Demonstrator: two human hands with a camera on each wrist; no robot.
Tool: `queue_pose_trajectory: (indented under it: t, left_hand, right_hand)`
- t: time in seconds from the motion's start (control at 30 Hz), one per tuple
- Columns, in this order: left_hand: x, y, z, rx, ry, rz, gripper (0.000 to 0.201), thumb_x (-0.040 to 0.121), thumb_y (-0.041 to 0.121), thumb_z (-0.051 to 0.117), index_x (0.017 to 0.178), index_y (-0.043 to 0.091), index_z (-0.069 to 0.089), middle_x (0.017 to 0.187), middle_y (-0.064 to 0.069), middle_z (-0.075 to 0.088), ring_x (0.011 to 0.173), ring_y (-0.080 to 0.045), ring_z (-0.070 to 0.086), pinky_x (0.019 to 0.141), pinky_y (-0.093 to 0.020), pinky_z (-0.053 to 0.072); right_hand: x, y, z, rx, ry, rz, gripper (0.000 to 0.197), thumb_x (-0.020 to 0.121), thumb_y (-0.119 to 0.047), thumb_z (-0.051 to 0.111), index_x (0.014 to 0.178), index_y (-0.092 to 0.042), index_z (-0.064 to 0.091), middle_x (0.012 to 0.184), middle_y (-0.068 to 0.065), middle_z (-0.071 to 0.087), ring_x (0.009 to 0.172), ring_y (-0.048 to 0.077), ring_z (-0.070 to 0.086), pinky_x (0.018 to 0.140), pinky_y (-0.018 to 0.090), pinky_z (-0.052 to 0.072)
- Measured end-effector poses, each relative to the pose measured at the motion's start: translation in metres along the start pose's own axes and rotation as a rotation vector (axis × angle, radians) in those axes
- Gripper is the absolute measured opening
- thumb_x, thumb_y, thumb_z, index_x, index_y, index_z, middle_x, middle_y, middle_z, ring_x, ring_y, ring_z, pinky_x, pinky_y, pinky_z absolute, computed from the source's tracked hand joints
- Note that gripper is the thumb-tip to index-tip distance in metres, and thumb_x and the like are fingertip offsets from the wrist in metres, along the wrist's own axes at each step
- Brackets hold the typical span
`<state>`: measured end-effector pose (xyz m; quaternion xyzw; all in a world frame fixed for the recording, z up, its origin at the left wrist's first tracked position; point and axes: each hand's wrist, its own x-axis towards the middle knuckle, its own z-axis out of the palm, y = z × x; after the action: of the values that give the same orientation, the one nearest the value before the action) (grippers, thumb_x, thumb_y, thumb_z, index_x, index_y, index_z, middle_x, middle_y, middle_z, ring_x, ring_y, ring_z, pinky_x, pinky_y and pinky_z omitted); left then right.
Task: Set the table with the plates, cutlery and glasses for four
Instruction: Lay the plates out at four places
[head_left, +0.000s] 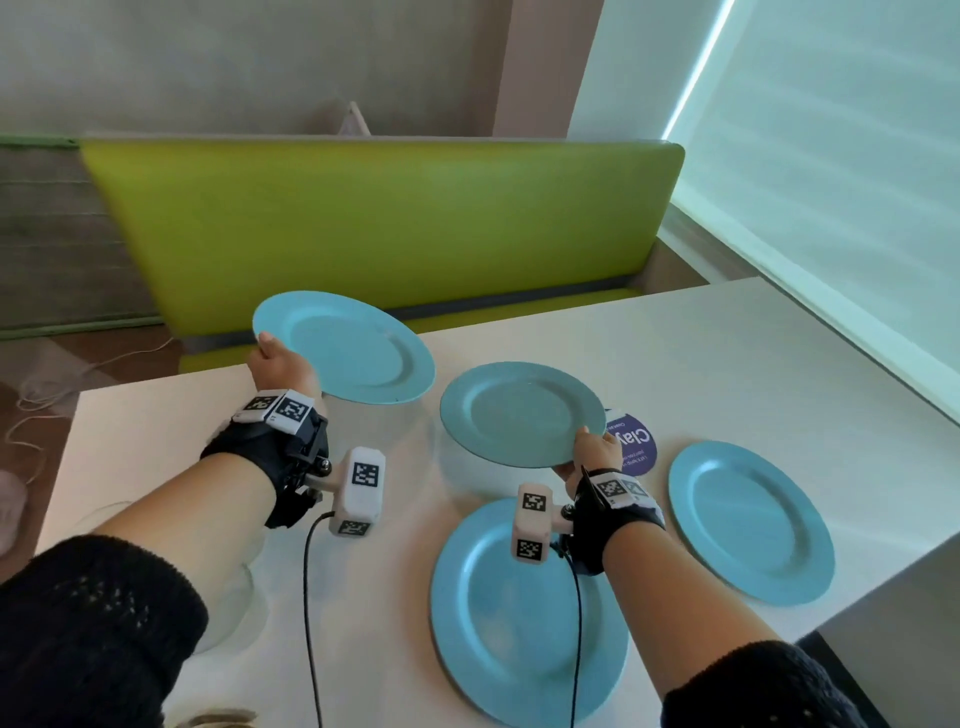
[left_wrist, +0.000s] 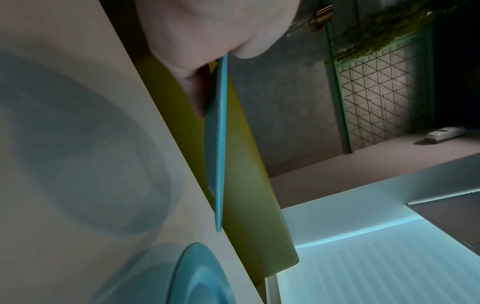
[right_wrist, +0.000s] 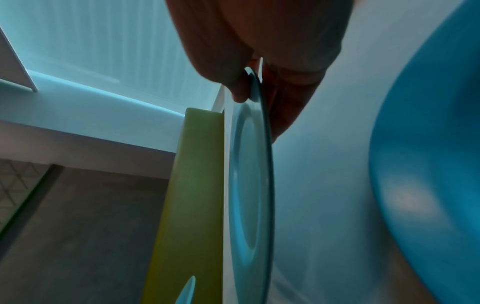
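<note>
Two blue plates lie flat on the white table (head_left: 727, 353) closest to the person, the near plate (head_left: 498, 639) at the front edge and the right plate (head_left: 748, 525) beside the right-hand edge. Beyond them the right hand (head_left: 595, 452) pinches the rim of a third plate (head_left: 519, 413) held above the middle of the table, over a purple round card (head_left: 636, 441). Farthest, the left hand (head_left: 280, 364) grips the rim of a fourth plate (head_left: 345, 348), lifted over the far edge before the green bench (head_left: 384, 218), with bare table surface under it.

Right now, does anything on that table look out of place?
Only the round purple card, lying partly under the plate that the right hand holds. It is no tableware. Nothing looks spilled or broken.
</note>
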<state>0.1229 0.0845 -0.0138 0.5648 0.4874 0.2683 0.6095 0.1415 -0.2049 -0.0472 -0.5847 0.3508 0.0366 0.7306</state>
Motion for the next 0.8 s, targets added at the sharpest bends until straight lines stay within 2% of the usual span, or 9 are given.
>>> queue_pose_trajectory:
  t: [0.1, 0.13, 0.2, 0.23, 0.3, 0.37, 0.43, 0.57, 0.8]
  left_hand:
    - [0.008, -0.002, -0.005, -0.031, -0.008, -0.029, 0.053, 0.102, 0.037, 0.022, 0.137, 0.002, 0.041, 0.141, -0.017, 0.047, 0.127, -0.033, 0.048, 0.102, -0.040, 0.042]
    - [0.009, -0.002, -0.008, -0.037, -0.006, -0.043, 0.053, 0.102, 0.038, 0.023, 0.137, 0.003, 0.041, 0.141, -0.016, 0.047, 0.127, -0.033, 0.048, 0.103, -0.042, 0.042]
    - [0.012, -0.001, -0.012, -0.056, -0.001, -0.058, 0.052, 0.102, 0.038, 0.023, 0.137, 0.004, 0.042, 0.140, -0.014, 0.048, 0.126, -0.032, 0.049, 0.102, -0.044, 0.043]
    - [0.013, -0.002, -0.013, -0.073, 0.000, -0.061, 0.052, 0.101, 0.039, 0.023, 0.137, 0.005, 0.042, 0.140, -0.014, 0.048, 0.125, -0.032, 0.050, 0.102, -0.045, 0.044]
    - [0.015, -0.003, -0.017, -0.099, 0.009, -0.066, 0.052, 0.101, 0.039, 0.024, 0.136, 0.005, 0.043, 0.139, -0.014, 0.050, 0.124, -0.032, 0.051, 0.102, -0.045, 0.044]
    - [0.015, -0.003, -0.022, -0.117, 0.009, -0.064, 0.051, 0.101, 0.039, 0.025, 0.135, 0.006, 0.044, 0.137, -0.014, 0.051, 0.122, -0.032, 0.052, 0.101, -0.045, 0.045]
    - [0.016, -0.004, -0.025, -0.145, 0.005, -0.065, 0.051, 0.101, 0.039, 0.025, 0.135, 0.007, 0.044, 0.136, -0.014, 0.052, 0.121, -0.032, 0.053, 0.100, -0.045, 0.046]
    - [0.016, -0.002, -0.030, -0.168, 0.009, -0.072, 0.050, 0.100, 0.041, 0.027, 0.135, 0.011, 0.046, 0.136, -0.013, 0.052, 0.121, -0.033, 0.053, 0.100, -0.047, 0.046]
    - [0.020, -0.002, -0.038, -0.181, 0.000, -0.105, 0.052, 0.098, 0.046, 0.028, 0.135, 0.014, 0.044, 0.136, -0.012, 0.052, 0.120, -0.032, 0.054, 0.098, -0.050, 0.047]
  right_hand:
    - [-0.001, 0.012, 0.013, -0.018, -0.019, 0.027, 0.018, 0.096, -0.009, 0.046, 0.113, -0.008, 0.053, 0.104, 0.014, 0.057, 0.089, 0.030, 0.056, 0.082, 0.053, 0.052]
    - [-0.002, 0.016, 0.017, -0.030, -0.039, 0.037, 0.010, 0.096, -0.008, 0.046, 0.102, -0.009, 0.055, 0.099, 0.012, 0.057, 0.088, 0.030, 0.056, 0.085, 0.054, 0.051]
    - [-0.003, 0.023, 0.028, -0.057, -0.068, 0.073, 0.016, 0.096, -0.006, 0.046, 0.083, -0.013, 0.052, 0.092, 0.013, 0.058, 0.087, 0.030, 0.056, 0.088, 0.057, 0.049]
    - [-0.003, 0.027, 0.032, -0.075, -0.079, 0.074, 0.014, 0.095, -0.004, 0.046, 0.084, -0.010, 0.053, 0.094, 0.015, 0.058, 0.087, 0.030, 0.056, 0.089, 0.057, 0.048]
    - [-0.005, 0.034, 0.041, -0.103, -0.094, 0.067, 0.012, 0.093, 0.000, 0.047, 0.100, -0.003, 0.057, 0.105, 0.023, 0.060, 0.089, 0.032, 0.057, 0.091, 0.058, 0.047]
    - [-0.004, 0.040, 0.048, -0.153, -0.117, 0.088, 0.025, 0.092, 0.001, 0.048, 0.116, 0.006, 0.054, 0.113, 0.027, 0.059, 0.098, 0.037, 0.059, 0.095, 0.057, 0.045]
    - [-0.004, 0.042, 0.053, -0.239, -0.162, 0.145, 0.036, 0.093, -0.002, 0.049, 0.127, 0.008, 0.047, 0.120, 0.026, 0.056, 0.111, 0.038, 0.057, 0.097, 0.052, 0.046]
    - [-0.003, 0.042, 0.062, -0.286, -0.229, 0.202, 0.042, 0.090, -0.006, 0.059, 0.128, 0.005, 0.047, 0.129, 0.022, 0.053, 0.117, 0.038, 0.054, 0.093, 0.048, 0.050]
    - [0.002, 0.043, 0.071, -0.278, -0.233, 0.201, 0.048, 0.082, -0.010, 0.069, 0.125, 0.003, 0.051, 0.127, 0.023, 0.055, 0.115, 0.039, 0.055, 0.087, 0.048, 0.053]
